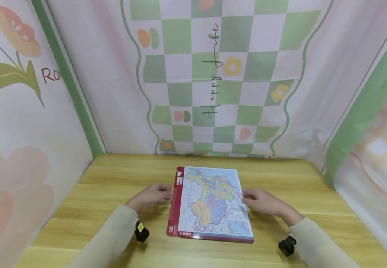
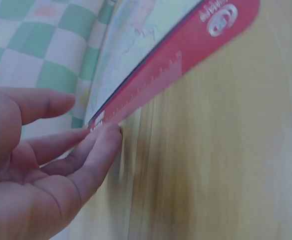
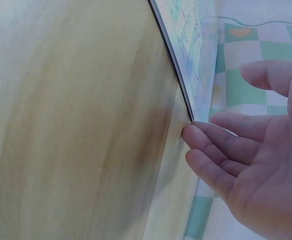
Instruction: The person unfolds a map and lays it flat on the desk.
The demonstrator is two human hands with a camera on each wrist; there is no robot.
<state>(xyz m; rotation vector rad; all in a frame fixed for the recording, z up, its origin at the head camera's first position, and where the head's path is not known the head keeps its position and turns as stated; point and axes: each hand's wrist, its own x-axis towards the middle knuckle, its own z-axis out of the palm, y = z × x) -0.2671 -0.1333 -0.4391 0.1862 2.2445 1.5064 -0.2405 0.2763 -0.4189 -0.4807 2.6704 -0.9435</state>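
A map board lies on the table, a coloured map with a red strip down its left side and along its near edge. My left hand is at the board's left edge. In the left wrist view the fingertips of that hand meet the red strip, while the thumb stays apart from it. At the opposite edge is my right hand. The right wrist view has this hand with loosely bent fingers touching the board's edge and the thumb raised off it.
The wooden table reaches back to a checked green and white curtain. Printed cloth hangs at the left and right too. A small black camera sits on each wrist, left and right.
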